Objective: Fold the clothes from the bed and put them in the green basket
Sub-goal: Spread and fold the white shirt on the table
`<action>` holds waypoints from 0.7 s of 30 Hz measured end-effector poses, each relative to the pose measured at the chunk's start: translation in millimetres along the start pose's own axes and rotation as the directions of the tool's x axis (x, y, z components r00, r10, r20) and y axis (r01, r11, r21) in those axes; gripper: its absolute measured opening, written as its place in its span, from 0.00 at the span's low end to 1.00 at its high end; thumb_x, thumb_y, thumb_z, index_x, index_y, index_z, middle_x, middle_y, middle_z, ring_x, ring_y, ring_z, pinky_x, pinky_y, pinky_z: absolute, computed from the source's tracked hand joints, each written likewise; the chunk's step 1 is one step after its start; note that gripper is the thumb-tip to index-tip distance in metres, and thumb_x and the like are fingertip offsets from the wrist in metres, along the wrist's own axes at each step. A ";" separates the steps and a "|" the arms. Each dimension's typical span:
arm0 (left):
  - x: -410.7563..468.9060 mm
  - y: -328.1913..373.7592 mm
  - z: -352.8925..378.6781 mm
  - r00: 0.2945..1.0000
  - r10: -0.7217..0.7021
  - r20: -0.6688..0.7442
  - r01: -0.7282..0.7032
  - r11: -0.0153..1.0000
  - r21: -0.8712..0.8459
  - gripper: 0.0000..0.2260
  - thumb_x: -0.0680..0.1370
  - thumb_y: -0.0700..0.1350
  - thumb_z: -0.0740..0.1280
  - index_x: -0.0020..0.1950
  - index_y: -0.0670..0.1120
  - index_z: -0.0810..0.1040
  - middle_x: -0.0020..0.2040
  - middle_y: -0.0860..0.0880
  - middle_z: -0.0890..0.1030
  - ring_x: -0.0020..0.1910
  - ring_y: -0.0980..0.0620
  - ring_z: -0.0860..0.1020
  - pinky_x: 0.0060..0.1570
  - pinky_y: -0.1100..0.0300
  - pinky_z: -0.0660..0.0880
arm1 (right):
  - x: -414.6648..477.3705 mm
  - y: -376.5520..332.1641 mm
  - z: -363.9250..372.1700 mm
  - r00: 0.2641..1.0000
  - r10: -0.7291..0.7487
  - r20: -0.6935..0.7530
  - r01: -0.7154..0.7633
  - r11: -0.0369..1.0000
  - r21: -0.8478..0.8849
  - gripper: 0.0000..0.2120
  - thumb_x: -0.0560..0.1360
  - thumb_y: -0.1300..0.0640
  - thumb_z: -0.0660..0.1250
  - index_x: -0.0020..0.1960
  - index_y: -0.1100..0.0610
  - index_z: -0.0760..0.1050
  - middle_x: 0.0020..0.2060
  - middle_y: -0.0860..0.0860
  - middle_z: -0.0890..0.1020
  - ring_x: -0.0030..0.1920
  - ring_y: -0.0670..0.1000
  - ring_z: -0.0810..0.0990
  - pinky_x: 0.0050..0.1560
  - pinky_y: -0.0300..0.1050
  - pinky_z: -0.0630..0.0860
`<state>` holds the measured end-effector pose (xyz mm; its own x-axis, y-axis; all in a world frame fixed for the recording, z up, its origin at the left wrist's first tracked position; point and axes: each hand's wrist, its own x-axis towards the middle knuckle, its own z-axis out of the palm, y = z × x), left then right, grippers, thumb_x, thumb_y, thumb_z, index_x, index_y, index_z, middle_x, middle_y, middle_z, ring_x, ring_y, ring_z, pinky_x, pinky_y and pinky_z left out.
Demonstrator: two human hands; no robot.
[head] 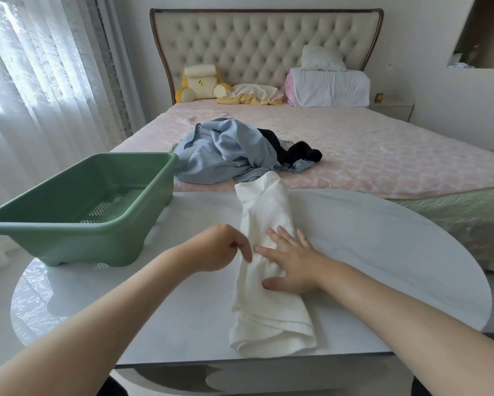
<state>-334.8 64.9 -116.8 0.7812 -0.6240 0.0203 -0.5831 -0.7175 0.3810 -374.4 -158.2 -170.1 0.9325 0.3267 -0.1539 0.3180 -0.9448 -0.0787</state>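
Note:
A white ribbed garment (268, 212) lies folded into a long strip on the white table (383, 252), running from the bed's edge toward me. My right hand (290, 264) rests flat on its middle with fingers spread. My left hand (223, 248) is at the strip's left edge, fingers curled down onto the cloth; whether it pinches the fabric I cannot tell. The green basket (77, 215) stands empty on the table's left side. On the pink bed (383, 155) lie a crumpled light blue garment (225, 150) and a black garment (294, 152) beside it.
Pillows (328, 87) and a yellow cushion (203, 84) sit against the tufted headboard (263, 38). Sheer curtains (40, 81) hang at the left. The table's rounded right part is bare white surface.

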 end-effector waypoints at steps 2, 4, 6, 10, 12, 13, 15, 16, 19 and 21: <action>3.7 3.7 12.5 0.956 0.185 -0.228 -0.178 0.983 0.050 0.17 0.77 0.35 0.61 0.53 0.54 0.84 0.48 0.57 0.80 0.50 0.54 0.76 0.54 0.62 0.72 | -1.0 -2.9 2.3 0.995 -0.054 -0.083 0.054 0.999 -0.005 0.43 0.76 0.33 0.59 0.82 0.44 0.40 0.81 0.50 0.38 0.79 0.48 0.31 0.78 0.53 0.32; 5.7 -3.5 37.0 0.950 0.265 -0.163 -0.251 0.962 0.105 0.16 0.80 0.41 0.63 0.68 0.49 0.76 0.65 0.52 0.77 0.65 0.53 0.71 0.67 0.61 0.66 | -4.0 -5.1 8.7 0.993 -0.065 -0.104 0.068 0.997 0.027 0.45 0.78 0.33 0.56 0.82 0.50 0.36 0.81 0.49 0.37 0.79 0.46 0.32 0.79 0.48 0.35; 2.4 -12.6 59.1 0.983 0.177 0.042 -0.181 0.969 0.166 0.26 0.84 0.52 0.57 0.81 0.49 0.57 0.80 0.51 0.58 0.78 0.54 0.54 0.77 0.57 0.54 | -7.0 -2.7 16.0 0.996 -0.055 -0.070 0.058 0.997 0.044 0.49 0.73 0.24 0.44 0.81 0.53 0.34 0.80 0.48 0.35 0.78 0.44 0.30 0.79 0.48 0.38; -10.1 -23.3 73.1 0.977 0.122 0.172 -0.163 0.954 0.253 0.30 0.84 0.62 0.46 0.82 0.52 0.41 0.81 0.54 0.39 0.78 0.58 0.36 0.78 0.54 0.41 | -11.6 5.7 21.1 0.995 -0.062 -0.079 0.067 0.996 0.051 0.53 0.66 0.22 0.31 0.81 0.54 0.34 0.80 0.46 0.34 0.77 0.43 0.30 0.79 0.44 0.35; -15.7 -23.3 70.6 0.978 0.104 0.179 -0.151 0.950 0.274 0.32 0.82 0.65 0.45 0.81 0.53 0.40 0.81 0.55 0.38 0.78 0.58 0.35 0.78 0.53 0.40 | -15.5 5.7 20.2 0.993 -0.069 -0.095 0.073 0.997 0.039 0.54 0.66 0.21 0.29 0.82 0.54 0.37 0.80 0.47 0.36 0.78 0.44 0.31 0.78 0.43 0.34; -17.9 -23.1 68.7 0.980 0.100 0.174 -0.147 0.948 0.281 0.33 0.82 0.65 0.46 0.82 0.53 0.42 0.81 0.55 0.39 0.78 0.57 0.35 0.78 0.53 0.39 | -17.9 5.3 18.7 0.991 -0.076 -0.114 0.080 0.996 0.028 0.54 0.66 0.20 0.29 0.82 0.54 0.40 0.81 0.48 0.38 0.79 0.45 0.33 0.78 0.43 0.35; -22.6 -21.8 64.8 0.981 0.154 0.119 -0.182 0.940 0.288 0.31 0.82 0.63 0.52 0.82 0.52 0.50 0.82 0.53 0.46 0.80 0.55 0.40 0.78 0.56 0.41 | -23.2 4.4 14.8 0.970 -0.129 -0.208 0.135 0.991 0.016 0.46 0.73 0.25 0.42 0.82 0.52 0.53 0.82 0.51 0.50 0.81 0.50 0.46 0.79 0.44 0.43; -25.7 -20.5 63.0 0.972 0.225 0.067 -0.235 0.935 0.267 0.29 0.83 0.60 0.56 0.81 0.52 0.56 0.81 0.53 0.53 0.80 0.54 0.46 0.78 0.56 0.46 | -27.0 3.5 12.0 0.945 -0.173 -0.276 0.188 0.982 0.028 0.37 0.75 0.32 0.52 0.79 0.50 0.63 0.78 0.53 0.61 0.78 0.53 0.57 0.77 0.45 0.53; -36.8 -15.2 59.3 0.935 0.355 -0.015 -0.350 0.928 0.130 0.20 0.81 0.52 0.63 0.74 0.54 0.71 0.73 0.56 0.71 0.71 0.55 0.68 0.70 0.55 0.68 | -41.9 -0.8 6.9 0.881 -0.283 -0.380 0.352 0.928 0.124 0.20 0.73 0.51 0.67 0.65 0.49 0.78 0.58 0.47 0.76 0.57 0.47 0.75 0.58 0.44 0.76; -43.8 -12.7 57.1 0.949 0.315 0.028 -0.316 0.945 0.083 0.21 0.82 0.56 0.62 0.74 0.56 0.70 0.73 0.58 0.69 0.71 0.57 0.68 0.70 0.56 0.67 | -52.2 -1.0 7.7 0.893 -0.287 -0.348 0.370 0.908 0.199 0.19 0.73 0.54 0.68 0.64 0.49 0.79 0.56 0.44 0.76 0.55 0.45 0.76 0.56 0.42 0.76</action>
<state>-374.4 83.7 -175.3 0.5514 -0.8265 0.1134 -0.8165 -0.5067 0.2769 -424.7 -174.1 -169.6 0.8005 0.5545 0.2277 0.5992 -0.7320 -0.3242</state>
